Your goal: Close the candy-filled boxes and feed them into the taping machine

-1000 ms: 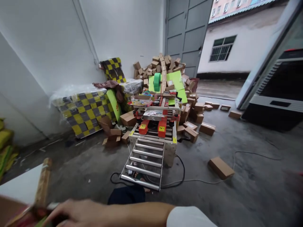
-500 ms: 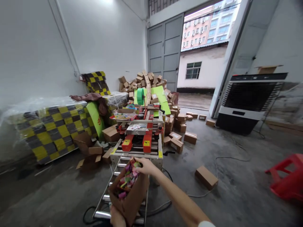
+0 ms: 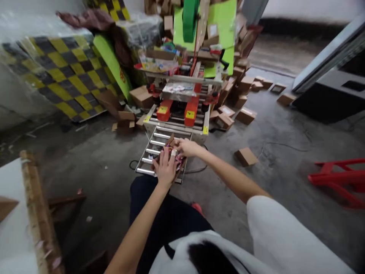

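Observation:
A small brown cardboard box (image 3: 172,142) filled with colourful packets rests on the steel roller conveyor (image 3: 151,151) in front of a red and white carton sealing machine (image 3: 182,99). My left hand (image 3: 165,167) lies flat over the near side of the box, fingers stretched out on it. My right hand (image 3: 186,147) reaches over the far side, fingers curled on a flap at the top. Most of the box is hidden beneath both hands.
Stacks of yellow and black checkered sheets (image 3: 51,72) wrapped in plastic lie at left. A heap of small cartons (image 3: 239,95) sits behind and right of the machine, one loose carton (image 3: 245,156) on the concrete floor. A red stool (image 3: 339,179) is at right, a white table edge (image 3: 31,205) at left.
The box has gone from being held up in front of me to resting on the rollers. My view has tilted down and both hands now press on top of it.

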The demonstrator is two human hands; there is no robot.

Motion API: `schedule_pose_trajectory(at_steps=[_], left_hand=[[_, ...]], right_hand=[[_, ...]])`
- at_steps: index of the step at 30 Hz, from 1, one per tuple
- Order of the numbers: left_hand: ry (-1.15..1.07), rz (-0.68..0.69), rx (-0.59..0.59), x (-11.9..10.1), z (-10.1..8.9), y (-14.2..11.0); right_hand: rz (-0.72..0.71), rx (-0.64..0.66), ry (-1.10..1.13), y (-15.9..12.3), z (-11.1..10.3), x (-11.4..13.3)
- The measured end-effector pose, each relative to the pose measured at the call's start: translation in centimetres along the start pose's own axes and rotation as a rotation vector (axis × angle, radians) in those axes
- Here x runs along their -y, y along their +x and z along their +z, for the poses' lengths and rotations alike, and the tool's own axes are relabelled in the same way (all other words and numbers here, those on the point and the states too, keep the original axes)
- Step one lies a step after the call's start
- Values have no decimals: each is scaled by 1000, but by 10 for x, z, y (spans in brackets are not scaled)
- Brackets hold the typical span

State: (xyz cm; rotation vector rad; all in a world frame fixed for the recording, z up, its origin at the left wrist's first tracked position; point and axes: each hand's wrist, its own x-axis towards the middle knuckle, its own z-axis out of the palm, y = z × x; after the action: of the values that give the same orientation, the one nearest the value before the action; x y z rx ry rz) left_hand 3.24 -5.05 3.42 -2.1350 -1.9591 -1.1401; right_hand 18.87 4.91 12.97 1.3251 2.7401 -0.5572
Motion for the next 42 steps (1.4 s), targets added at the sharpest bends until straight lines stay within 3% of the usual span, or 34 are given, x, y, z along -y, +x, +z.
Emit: schedule_pose_trajectory(at_steps=[4, 7, 9, 12, 16, 20, 23, 25, 27, 29, 31, 35, 38, 40, 42], left_hand=[[-309, 141, 207, 2, -16, 7], [-662, 88, 285, 6, -34, 13], [-764, 71, 400, 10, -42, 18], [-712, 38, 515, 16, -40, 24], [-715, -18, 524, 23, -23, 24], [-349, 71, 320, 8, -23, 12], [-134, 78, 97, -3, -42, 13], [-80, 5, 56, 0, -57, 25], [-105, -131, 198, 8, -66, 38], [-154, -234, 425, 17, -67, 45], [-182, -200, 552, 21, -63, 39], [-103, 58, 517, 18, -49, 12], [-18, 110, 501, 16, -45, 4], [-45, 89, 515, 20, -46, 7], [-144, 42, 548, 28, -50, 12]], right_hand=[[49, 85, -74, 12, 4, 4], [80, 64, -84, 15, 4, 13], [102, 13, -79, 16, 8, 16], [144, -125, -48, 20, 21, 19], [293, -429, -38, 30, 46, 24], [427, -552, -47, 38, 58, 28], [453, -527, -29, 42, 61, 32], [461, -530, -25, 45, 62, 35], [477, -544, -7, 46, 63, 38], [498, -557, 39, 47, 62, 38], [534, -572, 122, 47, 58, 34], [582, -728, 331, 39, 55, 24], [633, -805, 408, 20, 72, 39], [520, -709, 394, 1, 91, 59], [313, -548, 341, -18, 108, 77]])
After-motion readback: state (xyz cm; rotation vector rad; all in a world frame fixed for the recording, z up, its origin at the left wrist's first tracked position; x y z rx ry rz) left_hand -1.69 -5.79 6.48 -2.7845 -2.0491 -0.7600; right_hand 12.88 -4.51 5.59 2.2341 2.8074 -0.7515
